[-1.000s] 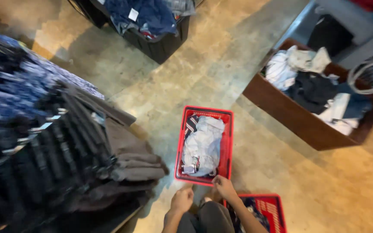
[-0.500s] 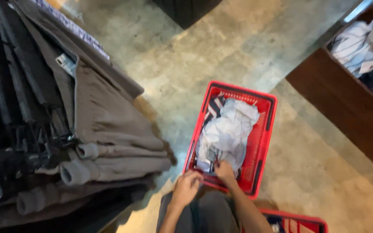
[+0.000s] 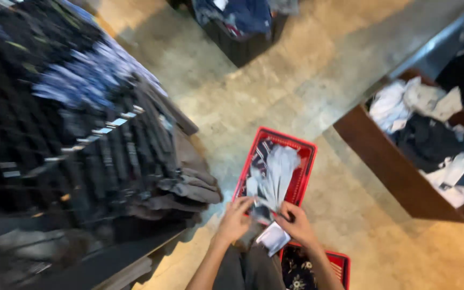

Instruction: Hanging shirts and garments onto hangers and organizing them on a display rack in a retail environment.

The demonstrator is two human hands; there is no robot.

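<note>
Hands, left [image 3: 236, 219] and right [image 3: 295, 224], grip pale garment [image 3: 276, 174] over red basket [image 3: 303, 177]; image blurred.

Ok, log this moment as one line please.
left hand: grips pale garment | right hand: grips same garment | garment: over red basket | second red basket: nearer

Both hands now lift the pale garment [image 3: 276, 177] from the red basket [image 3: 303, 177]
</note>
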